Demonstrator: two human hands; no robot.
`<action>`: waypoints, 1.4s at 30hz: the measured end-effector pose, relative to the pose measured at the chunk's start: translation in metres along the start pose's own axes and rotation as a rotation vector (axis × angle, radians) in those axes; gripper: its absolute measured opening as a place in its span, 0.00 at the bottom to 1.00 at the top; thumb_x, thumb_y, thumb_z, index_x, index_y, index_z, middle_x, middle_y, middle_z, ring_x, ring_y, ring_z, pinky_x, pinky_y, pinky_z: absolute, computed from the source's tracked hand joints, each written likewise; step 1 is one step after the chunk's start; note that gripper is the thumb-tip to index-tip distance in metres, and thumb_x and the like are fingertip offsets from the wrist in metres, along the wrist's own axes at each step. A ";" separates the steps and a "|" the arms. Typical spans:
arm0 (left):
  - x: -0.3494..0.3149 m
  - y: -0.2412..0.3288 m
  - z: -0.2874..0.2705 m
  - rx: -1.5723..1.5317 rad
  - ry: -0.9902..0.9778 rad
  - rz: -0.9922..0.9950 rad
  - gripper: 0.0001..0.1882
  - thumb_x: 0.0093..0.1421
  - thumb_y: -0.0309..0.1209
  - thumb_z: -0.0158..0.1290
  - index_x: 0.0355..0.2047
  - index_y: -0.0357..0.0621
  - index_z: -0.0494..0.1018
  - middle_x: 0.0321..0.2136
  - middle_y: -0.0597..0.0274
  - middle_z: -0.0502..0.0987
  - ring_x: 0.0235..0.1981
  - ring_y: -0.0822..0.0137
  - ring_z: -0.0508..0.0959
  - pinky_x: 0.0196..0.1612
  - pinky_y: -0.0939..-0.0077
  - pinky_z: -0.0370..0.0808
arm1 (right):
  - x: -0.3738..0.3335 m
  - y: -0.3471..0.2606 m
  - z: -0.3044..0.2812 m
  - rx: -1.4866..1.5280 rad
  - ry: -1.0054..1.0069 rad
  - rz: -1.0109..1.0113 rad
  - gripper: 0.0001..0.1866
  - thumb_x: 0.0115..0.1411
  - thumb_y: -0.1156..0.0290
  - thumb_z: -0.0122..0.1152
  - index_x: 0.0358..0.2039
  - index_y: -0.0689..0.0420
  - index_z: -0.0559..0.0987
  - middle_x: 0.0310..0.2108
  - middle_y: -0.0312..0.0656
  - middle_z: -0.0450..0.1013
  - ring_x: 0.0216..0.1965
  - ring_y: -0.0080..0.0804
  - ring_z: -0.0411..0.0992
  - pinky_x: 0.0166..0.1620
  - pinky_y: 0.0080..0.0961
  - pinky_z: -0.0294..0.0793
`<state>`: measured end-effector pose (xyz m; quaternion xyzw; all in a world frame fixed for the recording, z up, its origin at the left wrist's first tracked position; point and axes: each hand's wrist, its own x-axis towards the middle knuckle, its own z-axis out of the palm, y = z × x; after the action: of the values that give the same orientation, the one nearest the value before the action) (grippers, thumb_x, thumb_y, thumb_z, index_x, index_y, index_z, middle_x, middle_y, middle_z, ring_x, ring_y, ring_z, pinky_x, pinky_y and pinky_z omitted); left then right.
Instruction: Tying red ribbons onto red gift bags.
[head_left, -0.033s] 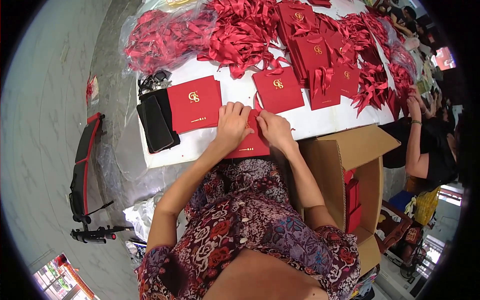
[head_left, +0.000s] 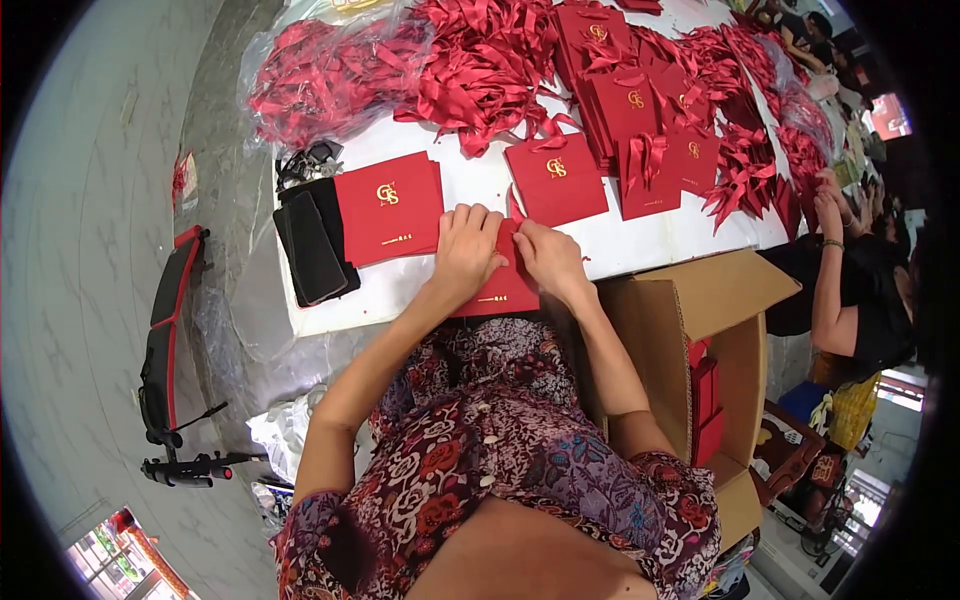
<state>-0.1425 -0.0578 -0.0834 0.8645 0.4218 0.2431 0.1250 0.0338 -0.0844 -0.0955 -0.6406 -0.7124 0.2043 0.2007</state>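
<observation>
Two hands press on one red paper bag (head_left: 500, 285) lying flat at the near edge of the white table (head_left: 640, 240). Most of the bag is hidden: the left hand (head_left: 466, 250) covers its left part with fingers laid flat and loosely spread, and the right hand (head_left: 548, 258) covers its upper right, fingers curled onto the top edge. Whether the right fingers pinch anything cannot be made out. The visible lower edge runs left to right along the table edge; the bag's long axis cannot be told. Beside the left hand lies a stack of red bags (head_left: 390, 207).
</observation>
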 end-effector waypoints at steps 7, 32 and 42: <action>0.002 0.007 0.009 0.013 -0.133 -0.098 0.21 0.48 0.24 0.62 0.43 0.45 0.72 0.30 0.58 0.77 0.37 0.55 0.75 0.45 0.62 0.64 | -0.005 -0.008 -0.004 0.010 0.046 0.039 0.10 0.63 0.65 0.55 0.34 0.59 0.76 0.28 0.52 0.77 0.30 0.55 0.76 0.34 0.49 0.74; -0.021 0.019 -0.008 -0.258 0.003 -0.076 0.12 0.51 0.27 0.63 0.36 0.48 0.75 0.30 0.65 0.80 0.33 0.62 0.78 0.43 0.65 0.62 | 0.005 0.012 -0.031 0.374 -0.062 -0.054 0.07 0.58 0.67 0.64 0.33 0.57 0.84 0.28 0.43 0.74 0.38 0.36 0.74 0.43 0.33 0.72; -0.024 0.019 -0.005 -0.107 0.069 0.069 0.09 0.50 0.29 0.64 0.32 0.49 0.75 0.28 0.68 0.78 0.31 0.65 0.76 0.44 0.67 0.62 | 0.026 0.042 -0.020 0.706 -0.612 -0.163 0.11 0.62 0.67 0.62 0.36 0.62 0.84 0.32 0.39 0.75 0.38 0.27 0.74 0.42 0.24 0.72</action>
<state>-0.1455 -0.0885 -0.0791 0.8615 0.3824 0.2993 0.1481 0.0767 -0.0535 -0.1013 -0.3858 -0.6738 0.5969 0.2023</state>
